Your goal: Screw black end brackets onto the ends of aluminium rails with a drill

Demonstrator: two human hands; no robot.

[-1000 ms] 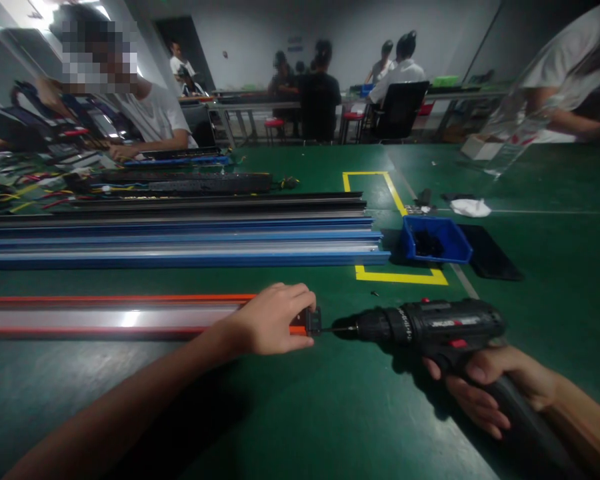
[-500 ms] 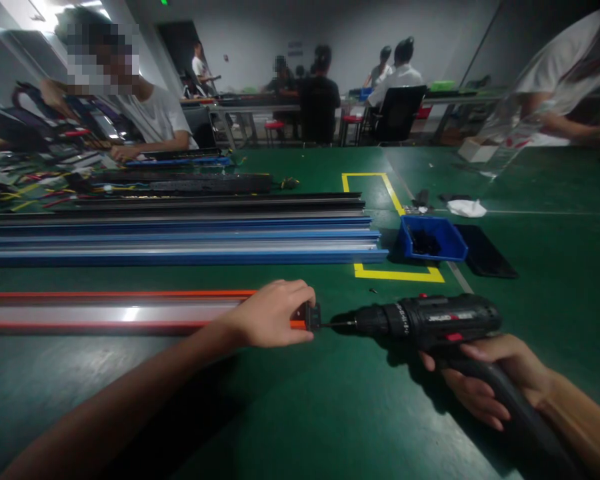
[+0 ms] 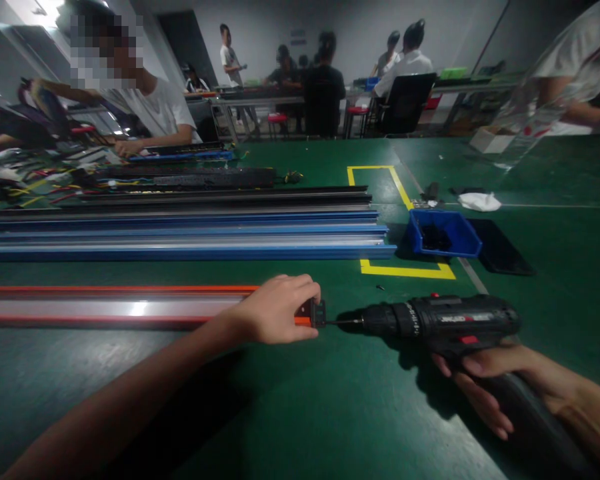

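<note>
A long orange-edged metal profile (image 3: 170, 308) lies along the left of the green table. My left hand (image 3: 280, 310) is closed over its right end, thumb on the near edge and fingers on the far side. A small black end cap (image 3: 319, 313) sits at that end, against my fingertips. My right hand (image 3: 510, 373) is wrapped round the handle of a black cordless drill (image 3: 460, 320), held level and pointing left. The drill's thin bit (image 3: 345, 323) reaches the end cap's near lower part; whether a screw sits at its tip I cannot make out.
Several blue and black profiles (image 3: 280, 252) lie beyond the orange one. A blue bin (image 3: 460, 237) with small black parts stands behind the drill, beside a dark flat slab (image 3: 500, 247). One small screw (image 3: 380, 287) lies near the yellow tape. Co-workers sit and stand around.
The view has shifted slightly, moving most things a little to the right and up. Both hands keep their grip, and the bit remains at the end cap.
</note>
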